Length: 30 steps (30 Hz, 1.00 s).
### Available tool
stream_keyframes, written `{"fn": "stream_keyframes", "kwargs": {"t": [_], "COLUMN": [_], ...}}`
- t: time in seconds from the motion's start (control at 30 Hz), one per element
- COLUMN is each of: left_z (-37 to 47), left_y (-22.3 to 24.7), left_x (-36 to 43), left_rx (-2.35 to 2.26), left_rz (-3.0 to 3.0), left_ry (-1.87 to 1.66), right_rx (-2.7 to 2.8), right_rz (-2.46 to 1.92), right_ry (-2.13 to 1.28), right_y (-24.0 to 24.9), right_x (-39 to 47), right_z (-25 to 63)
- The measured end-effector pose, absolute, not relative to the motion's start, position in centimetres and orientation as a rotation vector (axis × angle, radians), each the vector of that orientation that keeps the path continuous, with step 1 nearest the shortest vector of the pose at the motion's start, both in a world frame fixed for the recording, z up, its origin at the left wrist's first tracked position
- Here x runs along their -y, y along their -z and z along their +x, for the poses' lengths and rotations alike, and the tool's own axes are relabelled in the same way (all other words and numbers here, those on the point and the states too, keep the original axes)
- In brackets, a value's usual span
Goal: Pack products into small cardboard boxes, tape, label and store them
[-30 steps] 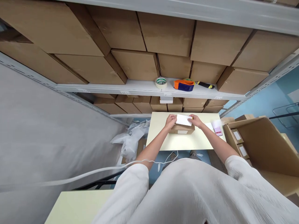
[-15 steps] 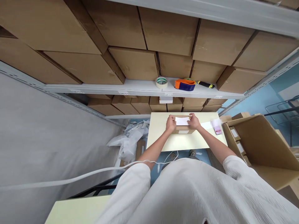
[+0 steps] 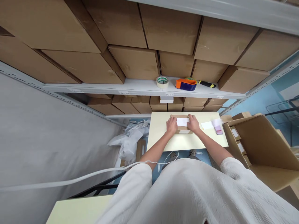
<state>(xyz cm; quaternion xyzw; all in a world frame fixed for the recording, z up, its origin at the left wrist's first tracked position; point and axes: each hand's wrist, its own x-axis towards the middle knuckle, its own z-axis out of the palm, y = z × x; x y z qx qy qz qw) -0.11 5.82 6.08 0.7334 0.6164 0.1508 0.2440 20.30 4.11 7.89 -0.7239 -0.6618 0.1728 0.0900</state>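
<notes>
A small brown cardboard box (image 3: 184,128) lies on the pale yellow table in front of me. On its top is a white paper label (image 3: 182,122), which looks flat against the cardboard. My left hand (image 3: 172,125) rests palm down over the left end of the box, its fingers at the label's left edge. At the right end, my right hand (image 3: 193,123) lies over the other edge of the label with its fingers on the box top. Both hands look open and press down. A second white label (image 3: 184,132) shows on the box's near side.
Right of the box, a white paper strip (image 3: 206,125) and a blurred pinkish item (image 3: 218,127) lie on the table (image 3: 163,143). A large open carton (image 3: 268,140) stands beside it. The shelf ahead holds a tape roll (image 3: 162,82), an orange-blue tape dispenser (image 3: 186,84) and a cutter (image 3: 206,84).
My fingers were pinching the slightly curved label by its two ends above the box. Now the label lies flatter, and both hands have come down over its ends.
</notes>
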Motion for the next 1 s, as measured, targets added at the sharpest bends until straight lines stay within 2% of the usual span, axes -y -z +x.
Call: {"fn": "stream_keyframes", "kwargs": {"t": [0.1, 0.23, 0.43, 0.8, 1.0], "left_z": [-0.6, -1.1, -2.3, -2.4, -3.1], "left_y": [-6.3, -6.1, -5.2, -5.3, -6.3], "left_x": [-5.5, -4.9, -4.1, -4.2, -7.2], "left_rx": [-1.565, -1.26, -1.168, -1.35, -1.268], "left_rz": [2.174, 2.327, 2.36, 2.326, 2.325], "left_ry": [-0.36, -0.331, -0.165, 0.005, 0.156], "right_rx": [2.087, 2.353, 2.585, 2.487, 2.368], "right_rz": [-2.136, -1.879, -1.738, -2.054, -2.152], "right_ry": [-0.391, -0.499, -0.534, -0.477, -0.66], "right_y": [-8.1, -7.3, -5.5, -5.8, -7.6], "right_x": [-3.7, -2.5, -0.7, -0.4, -2.9], "right_z": [20.2, 19.8, 20.4, 23.0, 24.2]}}
